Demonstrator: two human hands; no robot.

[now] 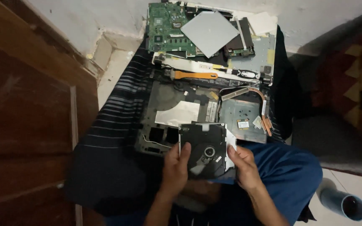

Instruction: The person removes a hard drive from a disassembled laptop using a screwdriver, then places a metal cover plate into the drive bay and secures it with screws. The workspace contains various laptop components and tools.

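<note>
Hands hold an opened optical disc drive (206, 148) between them, low in the middle of the head view and just above the person's lap. The left hand (175, 167) grips the drive's left edge, thumb lying over the black inner face and fingers curled behind. The right hand (244, 165) clasps the right edge near the lower corner, fingers wrapped round the metal side. Both grips are closed on the drive, which is tilted slightly with its round spindle hub facing up.

Just beyond the drive lies a stripped black laptop base (177, 113) on a dark striped cloth (118, 109) spread over the floor. A silver foil patch sits in the base, and to its right a grey metal plate with a copper heat pipe (265, 113) curving along its edge. Farther off lie an orange-handled tool (195, 75), a green motherboard (168, 29) and a flat silver drive cover (210, 31) resting partly on it. A brown wooden door (26, 125) stands at the left, and a blue tube (342, 203) lies at the lower right. The person wears blue trousers (290, 175).
</note>
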